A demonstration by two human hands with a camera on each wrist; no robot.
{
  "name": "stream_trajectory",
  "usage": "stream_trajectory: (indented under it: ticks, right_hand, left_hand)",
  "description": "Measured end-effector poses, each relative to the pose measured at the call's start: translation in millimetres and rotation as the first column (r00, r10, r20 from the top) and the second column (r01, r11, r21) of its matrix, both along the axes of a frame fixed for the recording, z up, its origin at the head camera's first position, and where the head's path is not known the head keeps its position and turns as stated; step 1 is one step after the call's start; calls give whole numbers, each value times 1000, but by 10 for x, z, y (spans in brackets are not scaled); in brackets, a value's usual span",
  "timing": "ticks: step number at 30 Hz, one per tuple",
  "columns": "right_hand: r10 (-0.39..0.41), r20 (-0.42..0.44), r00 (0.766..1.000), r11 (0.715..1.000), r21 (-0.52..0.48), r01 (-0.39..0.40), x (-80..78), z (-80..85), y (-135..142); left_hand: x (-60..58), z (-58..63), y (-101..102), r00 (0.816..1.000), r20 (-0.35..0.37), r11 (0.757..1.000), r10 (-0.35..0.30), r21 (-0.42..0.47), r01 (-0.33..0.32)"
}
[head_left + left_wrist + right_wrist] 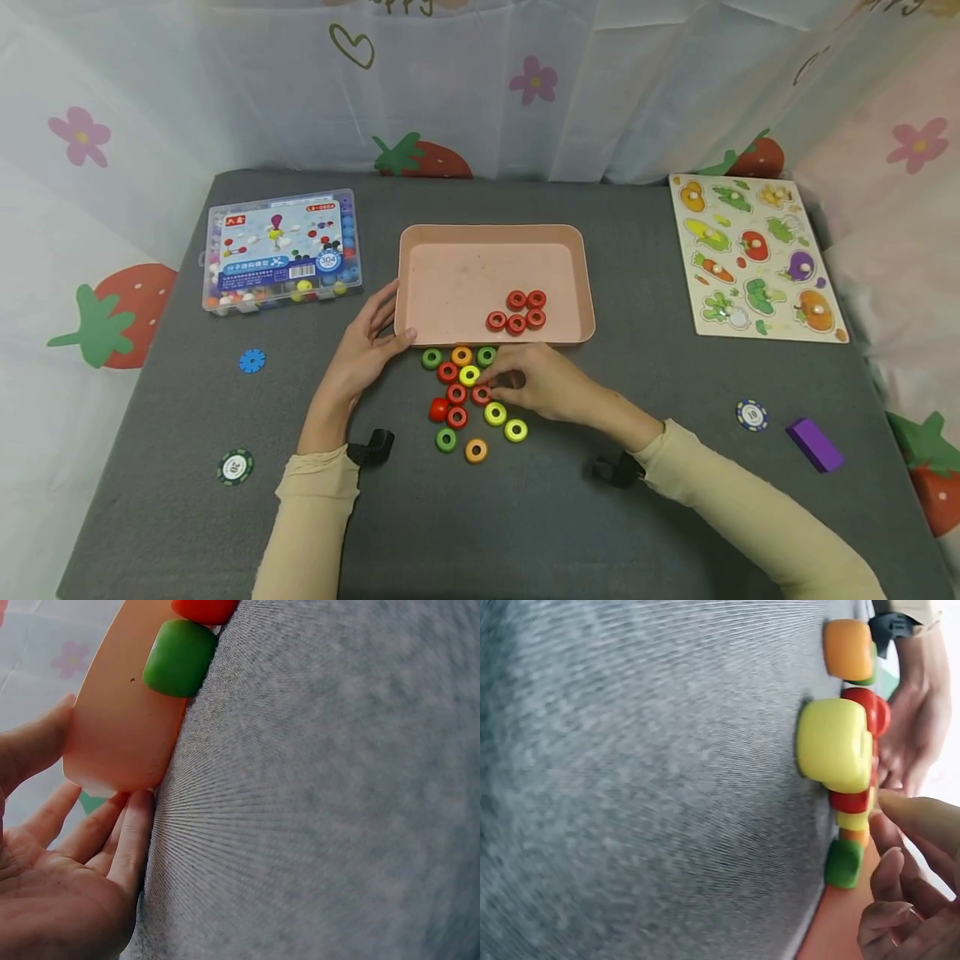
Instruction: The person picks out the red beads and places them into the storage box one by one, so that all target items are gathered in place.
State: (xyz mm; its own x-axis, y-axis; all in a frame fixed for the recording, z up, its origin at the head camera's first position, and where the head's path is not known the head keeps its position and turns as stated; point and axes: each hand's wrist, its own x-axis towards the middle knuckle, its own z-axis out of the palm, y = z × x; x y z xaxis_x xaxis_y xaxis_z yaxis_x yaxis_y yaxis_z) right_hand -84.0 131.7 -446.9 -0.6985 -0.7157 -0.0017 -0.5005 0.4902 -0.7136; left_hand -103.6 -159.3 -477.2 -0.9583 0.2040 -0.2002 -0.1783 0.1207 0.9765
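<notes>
My left hand point(362, 350) holds the near left corner of a shallow pink tray point(480, 237), thumb at the rim and fingers along the outer side. Several red ring beads point(516, 300) lie inside the tray at its near right. In front of it spreads a loose group of red, green, orange and yellow ring beads. My right hand point(543, 382) reaches into that group, thumb and forefinger pinching a red ring bead point(481, 395) low over the table. A yellow bead point(469, 376) lies beside the forefinger. One red bead point(438, 409) stands on its side at the group's left.
A clear case of coloured balls point(281, 250) lies back left, a vegetable puzzle board point(757, 258) back right. On the left are a blue disc point(252, 361) and a green-rimmed chip point(236, 467); on the right, a blue-rimmed chip point(752, 415) and a purple block point(815, 445).
</notes>
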Motion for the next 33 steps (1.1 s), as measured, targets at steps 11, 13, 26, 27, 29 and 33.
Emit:
stream_trajectory:
  ticks: [11,13,26,27,29,33]
  right_hand:
    - [15,0,1000,999,45,-15,-6,-101,-22]
    - [8,-5,1000,999,47,-8,-2,-114,-33]
    - [2,14,1000,999,41,-3,6,-133,-26]
    - [7,13,1000,999,36,-8,1,-128,-23]
    - [13,16,1000,1000,20,-13,-13,-111,-13]
    - [-3,29,1000,999,-47,4,-63,-40,17]
  left_hand:
    - [5,13,8,1000,6,1000,3,-16,-3]
    - [6,10,9,1000,7,1000,3,-17,-3]
    - [5,8,13,1000,15,1000,5,-15,-5]
    - [5,8,13,1000,17,1000,5,-14,-5]
    - [6,9,13,1000,21,1000,5,-14,-5]
    - [8,13,11,1000,25,1000,5,-13,-5]
